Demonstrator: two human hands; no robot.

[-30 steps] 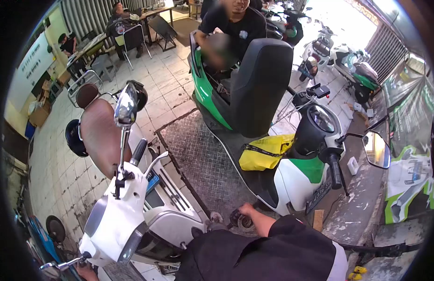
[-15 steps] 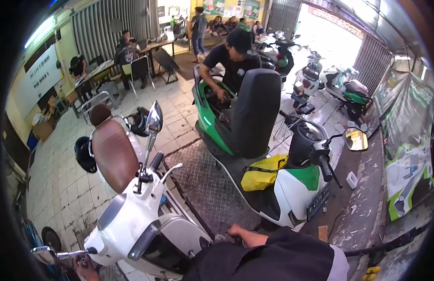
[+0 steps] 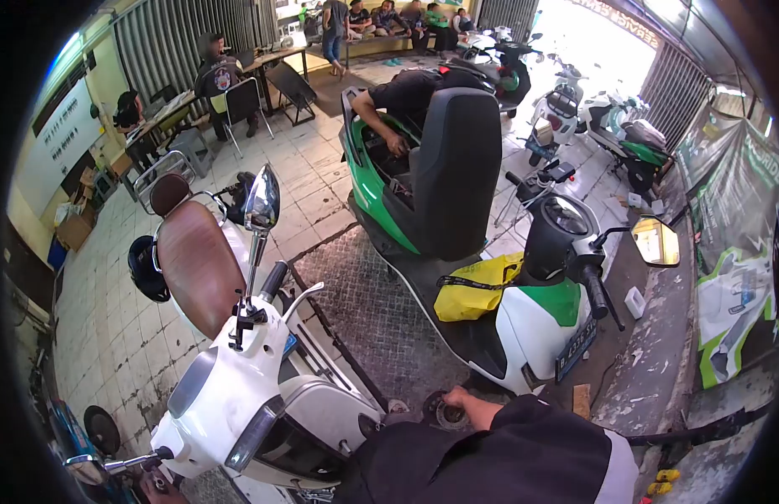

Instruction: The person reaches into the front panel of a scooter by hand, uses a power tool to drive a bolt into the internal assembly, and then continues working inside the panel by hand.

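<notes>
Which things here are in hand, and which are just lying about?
In hand: right hand on a round part by the white scooter.
Lying about: yellow bag, black helmet, green scooter.

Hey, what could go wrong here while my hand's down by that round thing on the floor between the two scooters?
Your right hand is on a round part beside the green and white scooter's front end; a knock might pinch your fingers. Your left hand is by the white scooter's handlebar, so leaning on it may tip the scooter. The yellow bag on the footboard might slide off.
</notes>
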